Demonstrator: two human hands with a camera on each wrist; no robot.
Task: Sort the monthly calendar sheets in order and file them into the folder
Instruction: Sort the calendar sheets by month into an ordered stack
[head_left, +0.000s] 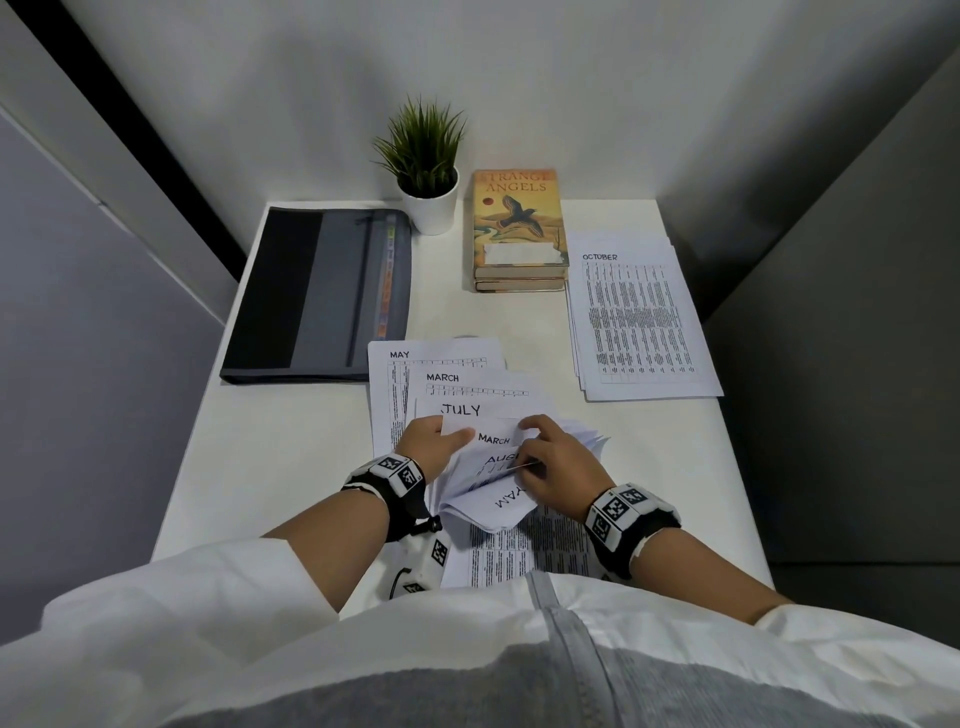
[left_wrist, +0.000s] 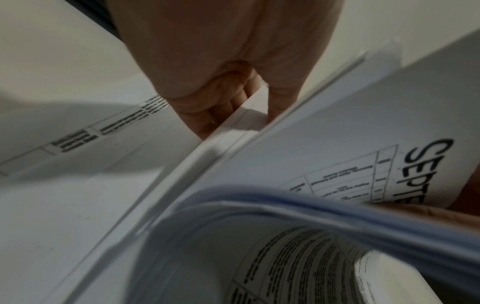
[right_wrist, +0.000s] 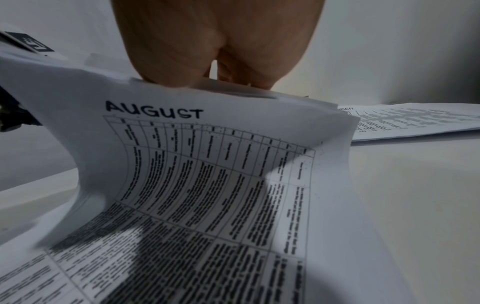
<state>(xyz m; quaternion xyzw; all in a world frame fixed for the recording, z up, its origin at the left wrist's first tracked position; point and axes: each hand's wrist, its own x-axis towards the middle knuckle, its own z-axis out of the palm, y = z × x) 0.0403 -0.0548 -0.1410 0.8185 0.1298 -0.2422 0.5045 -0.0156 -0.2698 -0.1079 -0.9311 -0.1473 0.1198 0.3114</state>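
Note:
Both hands hold a curled bundle of white calendar sheets (head_left: 498, 483) near the table's front edge. My left hand (head_left: 434, 441) pinches the top left corner of a MARCH sheet (head_left: 493, 439). My right hand (head_left: 550, 457) grips the right side of the bundle, thumb on the AUGUST sheet (right_wrist: 207, 164). A SEPTEMBER sheet (left_wrist: 389, 164) shows in the left wrist view. Loose sheets headed MAY (head_left: 400, 355), MARCH and JULY (head_left: 461, 410) lie fanned on the table beyond the hands. The dark grey folder (head_left: 322, 296) lies closed at the back left.
A second pile topped by OCTOBER (head_left: 639, 317) lies at the right. Two stacked books (head_left: 517, 228) and a potted plant (head_left: 428, 171) stand at the back by the wall. The white table (head_left: 291, 431) is flanked by grey partitions.

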